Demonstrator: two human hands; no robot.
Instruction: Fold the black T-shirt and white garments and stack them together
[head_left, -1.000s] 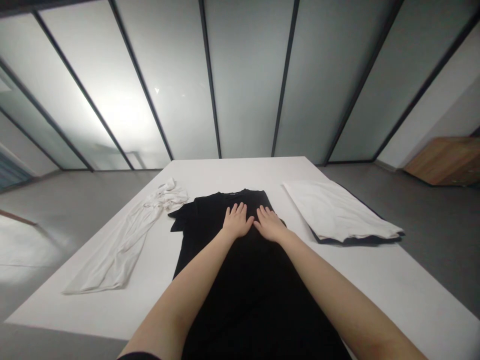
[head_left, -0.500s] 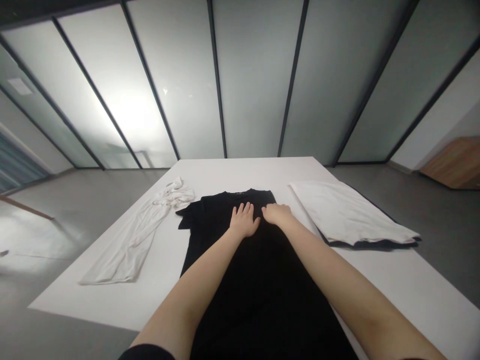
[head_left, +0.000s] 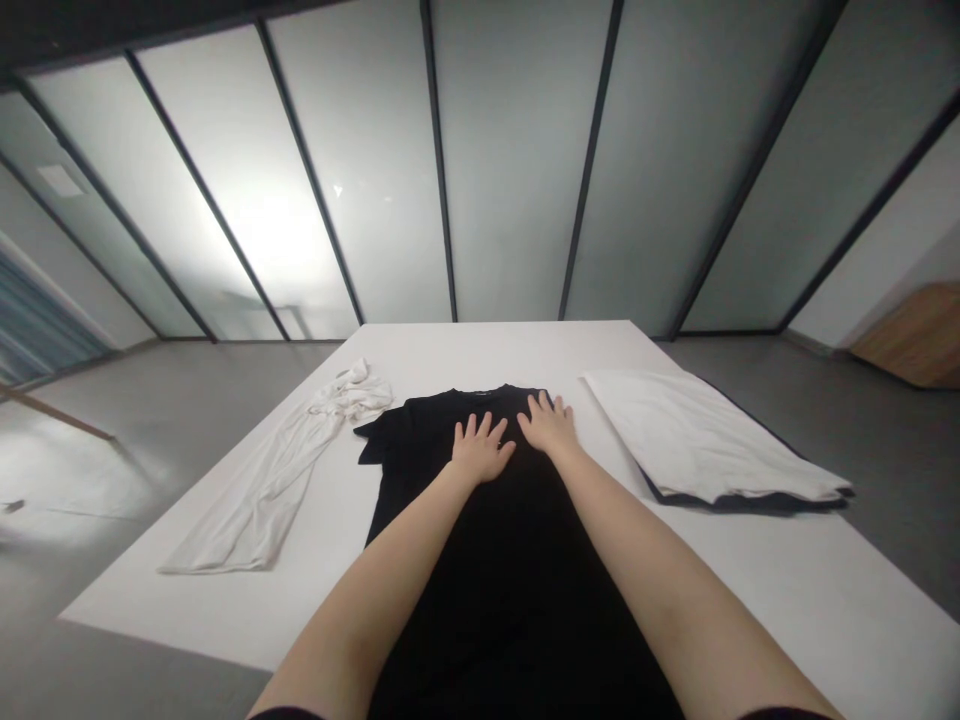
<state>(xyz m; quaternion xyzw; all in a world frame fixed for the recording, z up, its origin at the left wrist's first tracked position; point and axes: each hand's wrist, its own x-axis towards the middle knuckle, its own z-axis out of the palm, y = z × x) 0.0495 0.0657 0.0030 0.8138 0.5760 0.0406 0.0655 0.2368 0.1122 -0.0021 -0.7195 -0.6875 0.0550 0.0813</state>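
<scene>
A black T-shirt (head_left: 427, 440) lies spread on the white table (head_left: 495, 350), its neckline toward the far side and one sleeve out to the left. The sleeve on the right does not show. On the upper chest of the shirt rests my left hand (head_left: 480, 450), palm down with fingers spread. My right hand (head_left: 549, 425) lies flat near the right shoulder edge, its fingers also apart. Neither hand grips the cloth. Toward me the shirt runs into the black clothing I wear, and my forearms cover part of it.
To the left lies a crumpled white garment (head_left: 277, 490), stretched lengthwise. A folded white cloth (head_left: 697, 430) sits on dark fabric (head_left: 780, 500) at the right, reaching the table's edge. Frosted glass panels (head_left: 510, 160) stand behind the table.
My right hand has opened from curled fingers to spread ones on the shirt's right shoulder. My left hand has shifted slightly left and stays flat.
</scene>
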